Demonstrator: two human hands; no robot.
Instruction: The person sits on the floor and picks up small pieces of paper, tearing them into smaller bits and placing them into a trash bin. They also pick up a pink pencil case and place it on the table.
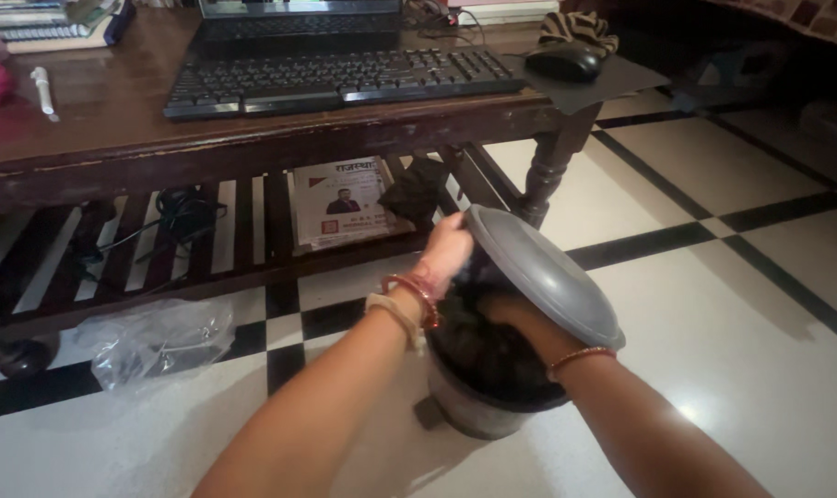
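A round grey plastic bin (478,406) on the glossy checkered floor (732,304) is tended: its smooth domed lid (543,272) is gripped by the left hand (446,249); the right hand (501,314), inside the bin, is hidden, its grasp untellable.

Your bin (478,406) stands on the floor (760,369) at lower centre, its lid (548,272) tilted; behind it, upper left, the tabletop (114,120) carries a keyboard (345,78).

Both my arms reach forward, converging toward 12 o'clock. My left hand (446,247) is curled shut, wrist bent, bangles on it. My right hand (509,314) dips down, fingers hidden, bangle at the wrist.
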